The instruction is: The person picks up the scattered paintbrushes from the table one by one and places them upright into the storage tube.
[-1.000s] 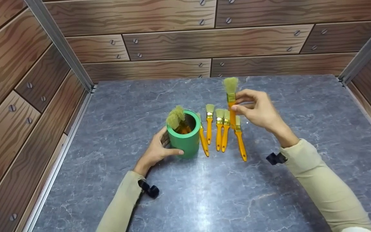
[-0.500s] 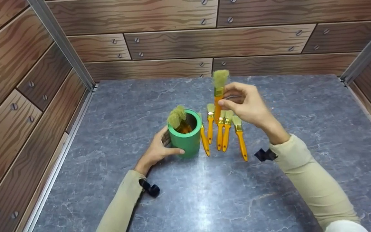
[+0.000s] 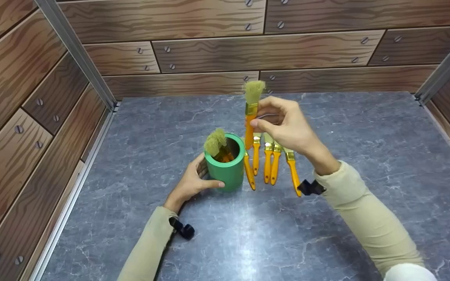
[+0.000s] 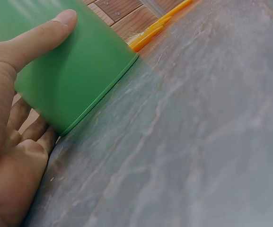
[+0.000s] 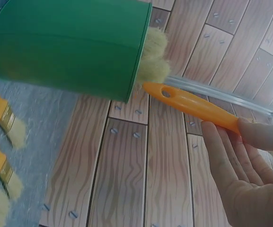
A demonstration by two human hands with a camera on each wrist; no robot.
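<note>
My left hand (image 3: 193, 180) holds the side of a green can (image 3: 227, 171), its thumb across the front and its fingers round the far side. Out of the can's mouth lean bristle heads of paintbrushes (image 3: 215, 142); their handles are inside. My right hand (image 3: 283, 123) pinches another paintbrush (image 3: 250, 121) between thumb and fingers, bristles up, handle end down. In the right wrist view the held brush's orange handle (image 5: 193, 105) has its holed end close to the can's rim, by the bristles. The left wrist view shows the can's base (image 4: 101, 101) on the tabletop.
Several loose paintbrushes (image 3: 268, 162) with orange handles lie side by side on the grey marbled table (image 3: 225, 242), right of the can. Wood-patterned walls (image 3: 209, 54) stand at the back and sides, with metal strips (image 3: 76, 50) at the corners.
My right hand has moved left with the paintbrush, from above the right-hand loose brushes to just right of the can's mouth. My left hand and the can stay in place.
</note>
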